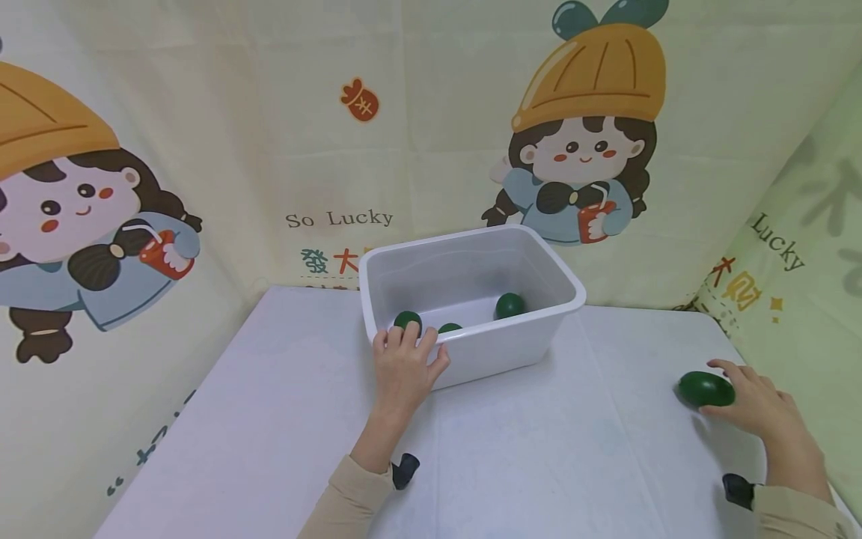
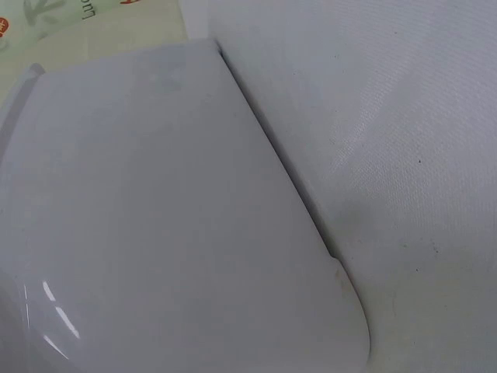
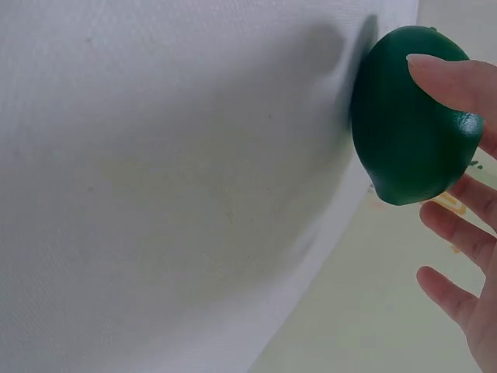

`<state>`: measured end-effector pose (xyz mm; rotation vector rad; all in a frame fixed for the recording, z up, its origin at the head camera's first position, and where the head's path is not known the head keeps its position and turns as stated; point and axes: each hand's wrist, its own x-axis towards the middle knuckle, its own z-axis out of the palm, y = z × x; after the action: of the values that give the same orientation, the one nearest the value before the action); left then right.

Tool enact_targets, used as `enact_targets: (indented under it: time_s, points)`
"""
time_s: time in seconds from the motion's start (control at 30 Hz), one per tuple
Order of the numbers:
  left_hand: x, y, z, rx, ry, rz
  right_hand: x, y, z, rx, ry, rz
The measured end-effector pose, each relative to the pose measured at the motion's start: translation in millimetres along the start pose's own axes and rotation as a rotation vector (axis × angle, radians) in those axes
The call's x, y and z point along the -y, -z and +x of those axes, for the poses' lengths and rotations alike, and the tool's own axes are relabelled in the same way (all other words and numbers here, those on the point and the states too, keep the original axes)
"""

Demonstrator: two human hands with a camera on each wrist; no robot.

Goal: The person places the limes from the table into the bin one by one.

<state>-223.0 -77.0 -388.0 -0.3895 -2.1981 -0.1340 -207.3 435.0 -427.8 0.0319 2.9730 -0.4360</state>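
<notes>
A white plastic bin stands at the back middle of the table, and its outer wall fills much of the left wrist view. My left hand grips its near rim, fingers hooked over the edge and thumb outside. Inside the bin lie a lime at the right, another lime behind my left fingertips, and a third green one mostly hidden by the rim. Far to the right, my right hand holds a dark green lime between thumb and fingers, low over or on the table; contact is unclear.
A white cloth covers the table. Behind it hangs a cream printed curtain with cartoon figures, and the bin's back side is close to it. Another stretch of printed cloth runs along the table's right edge, near my right hand.
</notes>
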Motion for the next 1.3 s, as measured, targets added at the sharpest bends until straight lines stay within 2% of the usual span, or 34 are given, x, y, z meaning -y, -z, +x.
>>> enact_targets:
  time_s: [0.83,1.3]
  points:
    - [1.4,0.2,0.4,0.003,-0.006,0.001,-18.0,-13.7,8.6,0.087,-0.050,0.015]
    - [2.7,-0.6,0.4,0.005,-0.007,-0.008,-18.8,-16.8,10.8,0.120,-0.069,0.026]
